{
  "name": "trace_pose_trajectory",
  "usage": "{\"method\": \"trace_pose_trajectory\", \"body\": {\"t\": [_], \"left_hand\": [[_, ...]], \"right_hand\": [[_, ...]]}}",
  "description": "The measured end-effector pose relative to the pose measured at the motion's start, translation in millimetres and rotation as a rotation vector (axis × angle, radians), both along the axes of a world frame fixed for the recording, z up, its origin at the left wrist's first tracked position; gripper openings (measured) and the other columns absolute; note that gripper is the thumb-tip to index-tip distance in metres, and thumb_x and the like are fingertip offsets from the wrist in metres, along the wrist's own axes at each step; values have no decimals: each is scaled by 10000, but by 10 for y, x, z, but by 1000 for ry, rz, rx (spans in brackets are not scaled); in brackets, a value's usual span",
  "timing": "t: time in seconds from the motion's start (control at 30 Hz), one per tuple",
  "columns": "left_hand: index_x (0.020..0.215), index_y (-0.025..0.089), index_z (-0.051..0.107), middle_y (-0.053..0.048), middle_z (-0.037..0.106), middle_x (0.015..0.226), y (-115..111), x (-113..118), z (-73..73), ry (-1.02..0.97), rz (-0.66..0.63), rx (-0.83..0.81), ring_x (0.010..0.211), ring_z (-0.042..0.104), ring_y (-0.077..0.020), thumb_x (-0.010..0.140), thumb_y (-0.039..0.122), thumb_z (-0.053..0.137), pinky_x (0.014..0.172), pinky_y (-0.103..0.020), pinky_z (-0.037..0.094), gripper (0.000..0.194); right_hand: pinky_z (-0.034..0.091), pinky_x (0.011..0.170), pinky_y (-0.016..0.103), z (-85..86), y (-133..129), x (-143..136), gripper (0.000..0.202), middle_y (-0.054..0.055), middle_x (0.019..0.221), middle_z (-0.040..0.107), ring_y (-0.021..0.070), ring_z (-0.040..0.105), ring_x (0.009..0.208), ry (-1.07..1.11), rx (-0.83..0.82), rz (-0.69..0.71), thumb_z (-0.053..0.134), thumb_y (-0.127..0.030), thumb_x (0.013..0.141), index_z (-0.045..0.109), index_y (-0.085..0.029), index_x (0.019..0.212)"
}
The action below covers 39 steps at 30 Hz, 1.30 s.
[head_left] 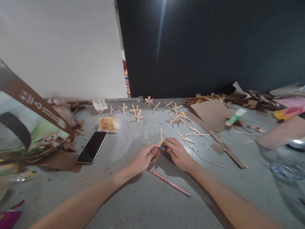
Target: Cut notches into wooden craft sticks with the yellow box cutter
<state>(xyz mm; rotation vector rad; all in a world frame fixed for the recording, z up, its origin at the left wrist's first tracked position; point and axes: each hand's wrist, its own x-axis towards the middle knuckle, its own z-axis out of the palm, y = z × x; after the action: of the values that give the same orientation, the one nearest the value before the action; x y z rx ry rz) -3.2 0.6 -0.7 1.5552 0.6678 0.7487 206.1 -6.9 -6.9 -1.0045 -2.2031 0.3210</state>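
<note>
1. Left hand (145,156): fingers pinch a wooden stick (160,142), tilted, over the desk (133,197).
2. Right hand (178,153): fingers grip a small dark object (163,148) right beside the stick; too small to identify.
3. Pencil (170,183) lies near, on the person's side.
4. Loose sticks (187,139) right; crossed sticks (123,108) beyond.
5. Phone (92,147) left; glue stick (235,117) far right.

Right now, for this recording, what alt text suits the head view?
Left hand holding a wooden stick, right hand pinching a small dark item beside it, above a gray table. A pink striped pencil lies nearer, crossed sticks farther back, a phone to the left.
</note>
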Motion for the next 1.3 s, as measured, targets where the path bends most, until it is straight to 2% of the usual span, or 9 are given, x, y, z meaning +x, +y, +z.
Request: {"method": "trace_pose_trajectory", "body": {"t": [0.17, 0.3, 0.53, 0.87, 1.0, 1.13, 1.3], "left_hand": [[782, 206, 460, 73, 373, 645, -36, 21, 51, -7, 36, -32, 531, 321, -81, 880, 804, 532, 503, -228, 258, 610], [768, 208, 446, 80, 349, 636, -37, 23, 47, -12, 19, -52, 513, 303, -73, 876, 803, 542, 485, -225, 230, 612], [772, 214, 442, 84, 357, 578, -18, -4, 14, -15, 34, -4, 496, 304, -81, 912, 784, 506, 496, -239, 217, 591], [767, 203, 464, 69, 373, 643, -48, 41, 94, -55, 15, -25, 526, 334, -81, 881, 786, 554, 500, -236, 250, 601], [765, 210, 454, 69, 369, 637, -47, 29, 44, -47, 35, -36, 521, 320, -84, 882, 796, 540, 496, -241, 236, 603], [756, 208, 448, 68, 378, 613, -25, 22, -18, -32, 30, 5, 513, 327, -84, 909, 780, 517, 502, -243, 233, 596], [749, 207, 440, 70, 371, 616, -20, 28, -6, -67, 17, 2, 509, 340, -79, 900, 784, 532, 494, -238, 235, 603]], "right_hand": [[420, 806, 401, -6, 1, -11, 488, 83, 908, 625, 267, 561, 872, 3, 17, -17, 207, -460, 1115, 627, -228, 1025], [421, 804, 401, -1, 1, -16, 497, 79, 892, 622, 263, 561, 869, 6, 17, -11, 194, -468, 1115, 618, -230, 1008], [438, 798, 401, 23, 28, -3, 581, 79, 888, 631, 256, 585, 859, 28, 10, -1, 147, -548, 1096, 624, -226, 1016], [419, 818, 396, 1, 12, -5, 569, 87, 923, 648, 260, 586, 887, 37, 4, 20, 158, -551, 1097, 625, -233, 1030], [419, 828, 406, -12, 22, 0, 597, 87, 927, 649, 267, 588, 897, 50, -21, 27, 141, -595, 1080, 621, -241, 1044], [417, 815, 406, 2, 0, -29, 558, 83, 911, 642, 261, 578, 878, 51, -14, 4, 160, -551, 1097, 612, -233, 1012], [418, 798, 389, 33, -22, -53, 543, 78, 901, 638, 254, 577, 868, 75, -18, 7, 170, -539, 1102, 602, -233, 979]]}}
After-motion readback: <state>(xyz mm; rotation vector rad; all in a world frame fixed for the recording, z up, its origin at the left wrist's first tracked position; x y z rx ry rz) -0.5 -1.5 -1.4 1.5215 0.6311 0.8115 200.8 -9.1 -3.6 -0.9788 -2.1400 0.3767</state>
